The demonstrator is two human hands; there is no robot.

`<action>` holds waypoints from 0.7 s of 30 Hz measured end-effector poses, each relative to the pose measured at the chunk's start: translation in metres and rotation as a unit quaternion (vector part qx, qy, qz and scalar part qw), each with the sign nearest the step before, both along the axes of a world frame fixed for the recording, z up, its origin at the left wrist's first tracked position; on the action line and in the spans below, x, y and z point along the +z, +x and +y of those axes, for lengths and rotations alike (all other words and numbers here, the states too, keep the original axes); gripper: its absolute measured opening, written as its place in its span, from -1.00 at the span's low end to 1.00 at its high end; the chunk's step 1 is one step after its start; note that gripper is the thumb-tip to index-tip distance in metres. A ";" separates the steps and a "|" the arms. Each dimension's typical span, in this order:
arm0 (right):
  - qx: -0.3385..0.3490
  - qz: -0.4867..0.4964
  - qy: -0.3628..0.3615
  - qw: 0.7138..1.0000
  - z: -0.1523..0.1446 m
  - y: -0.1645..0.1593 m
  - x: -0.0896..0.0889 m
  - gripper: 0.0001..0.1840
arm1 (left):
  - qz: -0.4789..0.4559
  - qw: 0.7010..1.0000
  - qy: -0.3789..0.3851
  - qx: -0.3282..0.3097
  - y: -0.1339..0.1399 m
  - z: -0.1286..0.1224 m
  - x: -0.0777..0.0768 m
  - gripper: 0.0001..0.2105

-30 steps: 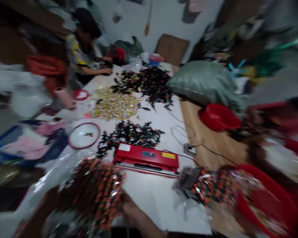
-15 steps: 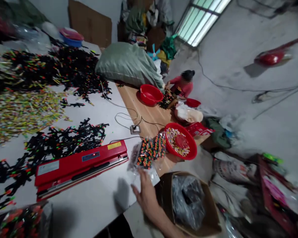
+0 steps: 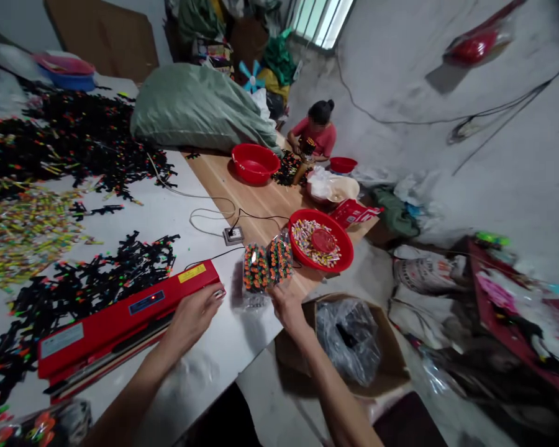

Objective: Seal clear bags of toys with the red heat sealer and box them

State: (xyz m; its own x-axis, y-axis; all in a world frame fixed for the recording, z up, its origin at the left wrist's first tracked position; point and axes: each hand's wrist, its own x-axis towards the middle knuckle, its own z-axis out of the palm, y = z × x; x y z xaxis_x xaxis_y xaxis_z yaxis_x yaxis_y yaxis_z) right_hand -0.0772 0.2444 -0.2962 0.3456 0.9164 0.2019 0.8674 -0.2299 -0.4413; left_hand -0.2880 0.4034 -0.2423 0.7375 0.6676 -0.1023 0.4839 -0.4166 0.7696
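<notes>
Cluttered white worktop (image 3: 177,211), centre frame. Left hand (image 3: 193,316) spread flat on red sealer (image 3: 121,320) end, lower left. Right hand (image 3: 286,304) pinching clear toy bag (image 3: 263,270) at worktop edge, mid frame. Risk: loose grip, bag tips off into box (image 3: 349,347) below.
</notes>
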 end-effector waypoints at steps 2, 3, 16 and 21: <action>0.078 -0.069 -0.027 0.994 0.010 0.014 0.040 -0.67 | 0.016 0.997 0.002 -0.076 0.049 0.008 0.012 -0.50; 0.119 -0.091 -0.029 0.988 0.016 0.018 0.059 -0.67 | 0.016 0.993 0.005 -0.119 0.068 0.011 0.021 -0.46; 0.166 0.156 -0.071 0.971 -0.109 -0.108 0.098 -0.10 | 0.003 0.958 -0.279 0.063 -0.052 -0.093 0.019 -0.57; 0.141 0.045 -0.188 0.971 -0.141 -0.128 -0.015 -0.66 | -0.045 0.888 -0.405 0.211 -0.114 -0.160 -0.020 -0.53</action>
State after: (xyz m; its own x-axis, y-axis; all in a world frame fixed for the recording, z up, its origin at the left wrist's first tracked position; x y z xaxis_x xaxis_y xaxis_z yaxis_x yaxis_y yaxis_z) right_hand -0.2055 0.1030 -0.3114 0.0714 0.9804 -0.1838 0.8808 -0.1485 -0.4496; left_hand -0.4017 0.2438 -0.2626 0.4688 0.6200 -0.6291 0.3873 0.4958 0.7773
